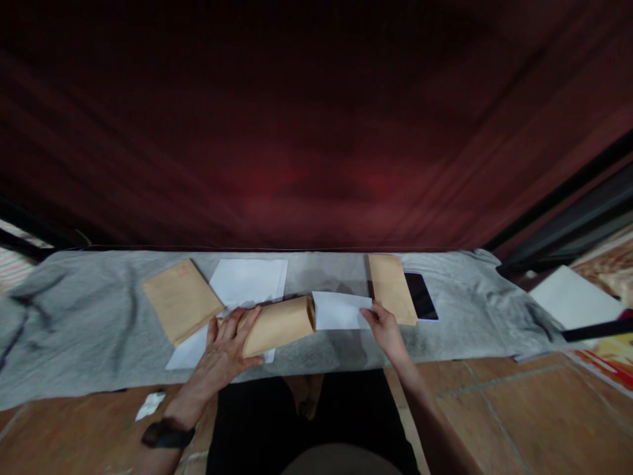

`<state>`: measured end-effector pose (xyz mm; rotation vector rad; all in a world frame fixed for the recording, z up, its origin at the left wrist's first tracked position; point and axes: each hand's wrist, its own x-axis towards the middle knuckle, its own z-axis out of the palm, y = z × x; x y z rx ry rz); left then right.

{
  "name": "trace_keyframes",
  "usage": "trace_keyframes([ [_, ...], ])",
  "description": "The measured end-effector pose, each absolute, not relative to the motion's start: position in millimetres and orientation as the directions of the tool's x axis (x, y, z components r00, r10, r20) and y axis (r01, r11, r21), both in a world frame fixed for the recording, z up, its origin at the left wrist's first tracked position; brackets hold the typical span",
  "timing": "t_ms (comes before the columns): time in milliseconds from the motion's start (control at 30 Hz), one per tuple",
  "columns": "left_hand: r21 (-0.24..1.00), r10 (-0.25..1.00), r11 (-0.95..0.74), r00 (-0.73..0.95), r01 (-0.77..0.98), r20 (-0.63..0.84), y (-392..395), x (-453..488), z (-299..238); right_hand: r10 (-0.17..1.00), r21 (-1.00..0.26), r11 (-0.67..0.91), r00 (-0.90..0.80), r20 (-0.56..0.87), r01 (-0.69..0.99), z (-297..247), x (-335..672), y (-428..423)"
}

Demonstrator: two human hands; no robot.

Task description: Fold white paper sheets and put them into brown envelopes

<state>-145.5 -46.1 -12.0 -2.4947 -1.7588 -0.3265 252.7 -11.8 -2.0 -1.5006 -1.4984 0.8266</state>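
My left hand (228, 348) is closed on the left end of a brown paper envelope (279, 326), its thumb along the near edge and its fingers over the top. The envelope's mouth gapes toward the right. Between thumb and fingers, my right hand (383, 323) pinches the right end of a white sheet of paper (341, 311), which looks folded. The sheet's left end is right at the envelope's mouth; whether it reaches inside I cannot tell. White sheets (250, 280) lie behind and partly under the envelope and my left hand.
Another brown envelope (182, 300) lies at the left on the grey cloth (89, 323). At the right, brown envelopes (393, 288) partly cover a dark-screened tablet or phone (422, 297). A dark red curtain (316, 145) hangs behind. A scrap of white paper (150, 405) lies on the tiled floor.
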Motion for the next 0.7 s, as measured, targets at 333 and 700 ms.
trace_keyframes([
  [333, 0.026, 0.906, -0.362, 0.344, 0.932, 0.248, -46, -144, -7, 0.995, -0.892, 0.08, -0.082, 0.048, 0.446, 0, 254, -3],
  [700, 0.013, 0.9, -0.364, 0.348, 0.931, 0.262, -44, -136, 0, 0.995, -0.947, 0.016, 0.085, 0.045, 0.321, -13, 240, 10],
])
